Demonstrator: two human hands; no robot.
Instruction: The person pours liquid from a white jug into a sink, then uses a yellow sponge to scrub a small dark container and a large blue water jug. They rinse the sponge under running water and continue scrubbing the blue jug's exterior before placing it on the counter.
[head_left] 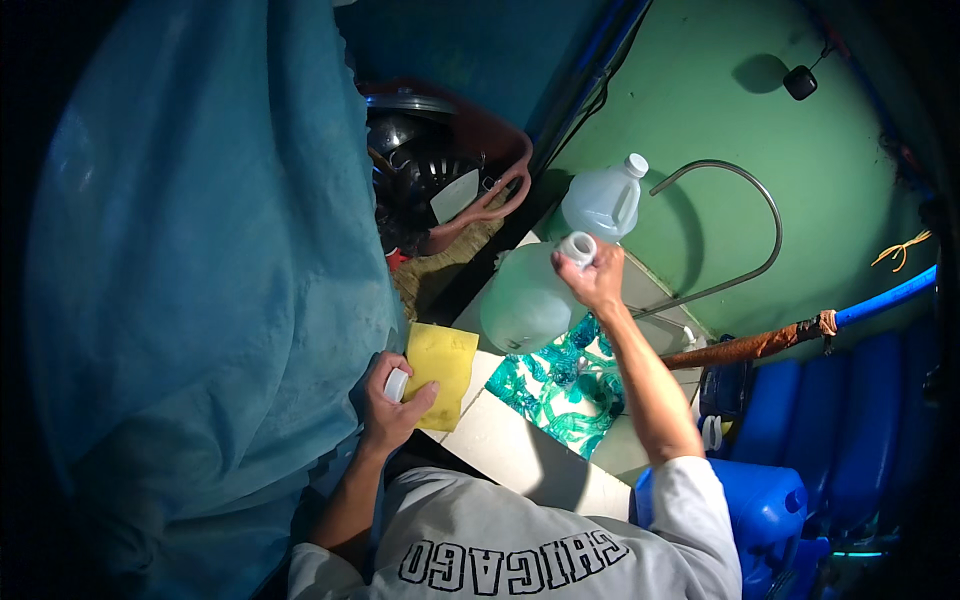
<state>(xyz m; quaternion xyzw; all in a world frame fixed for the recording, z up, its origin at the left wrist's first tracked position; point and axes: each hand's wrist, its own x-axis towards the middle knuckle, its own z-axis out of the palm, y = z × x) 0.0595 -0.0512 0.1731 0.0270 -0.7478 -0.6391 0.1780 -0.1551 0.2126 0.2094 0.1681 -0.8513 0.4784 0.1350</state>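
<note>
Hands are seen from above at a white tabletop (520, 450). A small white cap (397, 384) is grasped in the left hand (390, 405), just beside a yellow sponge cloth (441, 371) laid at the tabletop edge. The open neck of a translucent plastic jug (528, 298) is gripped by the right hand (594, 280). A second, capped jug (604, 200) is placed behind it, near a curved metal faucet (740, 230). A teal patterned cloth (560, 385) is spread under the right forearm.
</note>
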